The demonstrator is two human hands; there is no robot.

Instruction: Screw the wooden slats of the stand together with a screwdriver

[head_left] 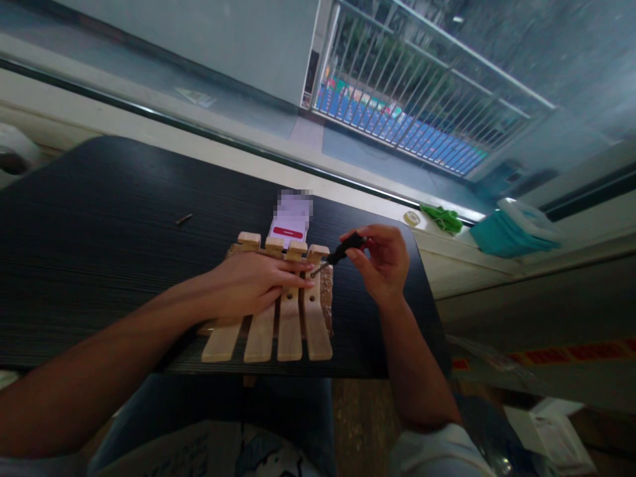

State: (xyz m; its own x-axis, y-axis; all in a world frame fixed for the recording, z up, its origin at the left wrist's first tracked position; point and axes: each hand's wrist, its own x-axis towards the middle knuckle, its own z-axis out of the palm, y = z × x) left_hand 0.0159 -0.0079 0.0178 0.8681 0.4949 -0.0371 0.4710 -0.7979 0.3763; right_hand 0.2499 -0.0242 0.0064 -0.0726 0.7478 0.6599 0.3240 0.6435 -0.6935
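Several curved wooden slats (pixel 289 331) with hooked tops lie side by side near the front edge of the dark table. My left hand (pixel 253 281) rests flat across them, its fingers stretched toward the rightmost slat. In my right hand (pixel 385 262) is a screwdriver (pixel 345 247) with a black handle. Its shaft slants down to the left, and the tip meets the upper hole of the rightmost slat; whether a screw sits there is too small to tell. Lower down, that slat shows a second dark hole. Clear wrapping (pixel 326 291) shows under the slats' right side.
Behind the slats lies a lit phone (pixel 292 215). A small metal piece (pixel 183 219) rests on the dark table (pixel 119 192) at left. On the window ledge are a roll of tape (pixel 411 218), a green cloth (pixel 442 218) and a teal tissue pack (pixel 511 228).
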